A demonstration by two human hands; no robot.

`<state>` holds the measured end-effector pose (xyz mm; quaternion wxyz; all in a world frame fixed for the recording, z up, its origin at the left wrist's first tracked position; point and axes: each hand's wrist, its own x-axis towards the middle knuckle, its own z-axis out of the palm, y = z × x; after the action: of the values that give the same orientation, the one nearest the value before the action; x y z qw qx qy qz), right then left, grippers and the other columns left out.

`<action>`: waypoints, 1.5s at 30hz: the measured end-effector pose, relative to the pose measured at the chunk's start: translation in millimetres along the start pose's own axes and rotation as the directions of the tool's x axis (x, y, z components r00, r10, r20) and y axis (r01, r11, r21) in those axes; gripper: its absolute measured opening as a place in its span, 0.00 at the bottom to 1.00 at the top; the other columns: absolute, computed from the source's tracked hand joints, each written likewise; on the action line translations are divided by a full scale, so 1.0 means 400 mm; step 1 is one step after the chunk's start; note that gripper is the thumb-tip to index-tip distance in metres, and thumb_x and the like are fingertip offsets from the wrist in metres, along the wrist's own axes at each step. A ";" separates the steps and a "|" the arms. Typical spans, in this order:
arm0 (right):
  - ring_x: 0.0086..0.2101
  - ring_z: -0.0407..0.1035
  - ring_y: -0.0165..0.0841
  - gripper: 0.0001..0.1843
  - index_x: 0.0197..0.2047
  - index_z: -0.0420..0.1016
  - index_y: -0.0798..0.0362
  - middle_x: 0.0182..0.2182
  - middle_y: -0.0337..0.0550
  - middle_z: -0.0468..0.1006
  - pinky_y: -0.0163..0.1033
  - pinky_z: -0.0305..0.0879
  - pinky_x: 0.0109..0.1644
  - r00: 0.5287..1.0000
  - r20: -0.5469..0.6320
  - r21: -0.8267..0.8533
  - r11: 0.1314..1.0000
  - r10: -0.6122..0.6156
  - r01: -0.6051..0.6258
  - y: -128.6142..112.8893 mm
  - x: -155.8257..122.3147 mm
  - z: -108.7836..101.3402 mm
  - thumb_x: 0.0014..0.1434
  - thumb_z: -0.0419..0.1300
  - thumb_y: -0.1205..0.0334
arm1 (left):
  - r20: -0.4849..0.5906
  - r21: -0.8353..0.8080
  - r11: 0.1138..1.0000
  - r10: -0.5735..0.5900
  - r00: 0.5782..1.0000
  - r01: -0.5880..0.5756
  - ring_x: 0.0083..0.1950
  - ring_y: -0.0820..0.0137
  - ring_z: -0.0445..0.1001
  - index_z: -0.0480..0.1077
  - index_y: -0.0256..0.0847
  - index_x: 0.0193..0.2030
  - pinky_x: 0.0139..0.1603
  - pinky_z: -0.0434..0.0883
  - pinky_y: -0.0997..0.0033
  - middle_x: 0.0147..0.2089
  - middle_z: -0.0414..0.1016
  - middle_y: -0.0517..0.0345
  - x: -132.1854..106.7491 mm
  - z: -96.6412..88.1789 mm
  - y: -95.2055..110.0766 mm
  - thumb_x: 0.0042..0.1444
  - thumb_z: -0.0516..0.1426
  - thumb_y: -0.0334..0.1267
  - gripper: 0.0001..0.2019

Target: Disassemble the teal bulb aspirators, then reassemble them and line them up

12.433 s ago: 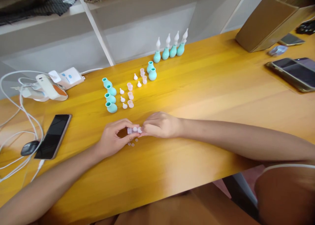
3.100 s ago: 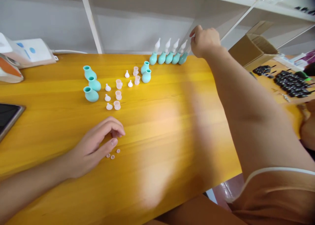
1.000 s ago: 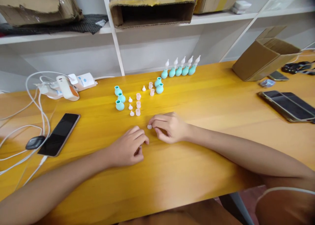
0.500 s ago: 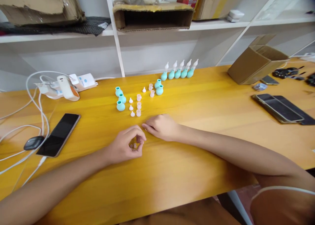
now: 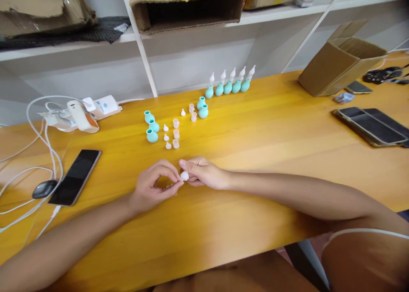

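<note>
Now, on the yellow-orange wooden tabletop [image 5: 255, 134], the back row of finished teal rubber bulbs with white pointed tips [image 5: 230, 82] counts five, one more than some seconds back. The right hand [image 5: 203, 174] and the left hand [image 5: 152, 190], apart half a second ago, have met. The right fingertips pinch a small white translucent silicone cap [image 5: 184, 176] just off the wood, so a fresh piece is in hand. The left fingertips, drawn narrow, touch it. Tiny pale rings [image 5: 169, 186] lie beneath them.
</note>
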<state>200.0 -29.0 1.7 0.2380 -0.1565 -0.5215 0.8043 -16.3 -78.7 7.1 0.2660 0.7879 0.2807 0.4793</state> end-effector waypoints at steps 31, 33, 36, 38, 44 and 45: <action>0.20 0.45 0.22 0.35 0.29 0.67 0.52 0.19 0.25 0.52 0.35 0.41 0.23 0.996 0.018 -0.154 0.984 -0.085 0.087 0.019 -0.008 -0.023 0.74 0.59 0.30 | 0.067 -0.064 0.990 -0.118 0.991 0.123 0.45 0.69 0.81 0.76 0.44 0.48 0.47 0.80 0.67 0.45 0.80 0.56 0.004 -0.005 -0.019 0.65 0.71 0.33 0.10; 0.20 0.45 0.22 0.35 0.29 0.67 0.52 0.19 0.25 0.52 0.35 0.42 0.23 0.996 0.019 -0.155 0.984 -0.082 0.084 0.020 -0.007 -0.024 0.74 0.59 0.30 | 0.066 -0.062 0.990 -0.126 0.990 0.130 0.44 0.68 0.81 0.77 0.44 0.48 0.46 0.80 0.66 0.44 0.80 0.55 0.004 -0.005 -0.020 0.66 0.71 0.34 0.10; 0.20 0.45 0.22 0.35 0.29 0.67 0.52 0.19 0.26 0.54 0.35 0.41 0.23 0.996 0.020 -0.169 0.982 -0.084 0.086 0.022 -0.007 -0.026 0.74 0.58 0.31 | 0.082 -0.073 0.986 -0.146 0.986 0.152 0.43 0.68 0.81 0.76 0.45 0.49 0.44 0.80 0.67 0.46 0.79 0.55 0.002 -0.004 -0.021 0.66 0.71 0.35 0.10; 0.20 0.46 0.22 0.35 0.28 0.66 0.52 0.19 0.26 0.55 0.35 0.42 0.23 0.996 0.017 -0.177 0.980 -0.092 0.093 0.022 -0.007 -0.026 0.74 0.58 0.31 | 0.099 -0.082 0.983 -0.153 0.983 0.162 0.44 0.69 0.81 0.76 0.45 0.50 0.44 0.80 0.68 0.46 0.79 0.55 0.000 -0.004 -0.022 0.67 0.70 0.35 0.09; 0.20 0.46 0.22 0.35 0.29 0.67 0.52 0.19 0.27 0.55 0.35 0.42 0.23 0.993 0.012 -0.235 0.965 -0.118 0.118 0.013 -0.009 -0.027 0.74 0.58 0.30 | 0.105 -0.094 0.982 -0.153 0.983 0.163 0.45 0.67 0.79 0.74 0.45 0.51 0.47 0.78 0.66 0.46 0.78 0.55 0.002 -0.008 -0.022 0.68 0.69 0.35 0.10; 0.20 0.46 0.22 0.36 0.28 0.66 0.52 0.19 0.27 0.55 0.35 0.42 0.24 0.991 0.002 -0.252 0.959 -0.130 0.126 0.011 -0.007 -0.032 0.74 0.57 0.30 | 0.091 -0.094 0.982 -0.156 0.984 0.165 0.44 0.67 0.79 0.74 0.45 0.52 0.47 0.77 0.66 0.46 0.77 0.54 0.003 -0.011 -0.021 0.70 0.66 0.35 0.08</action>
<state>207.8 -22.3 -7.5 0.2718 -0.1573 -0.6266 0.7133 -21.4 -71.1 3.9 0.3547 0.7675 0.3074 0.4366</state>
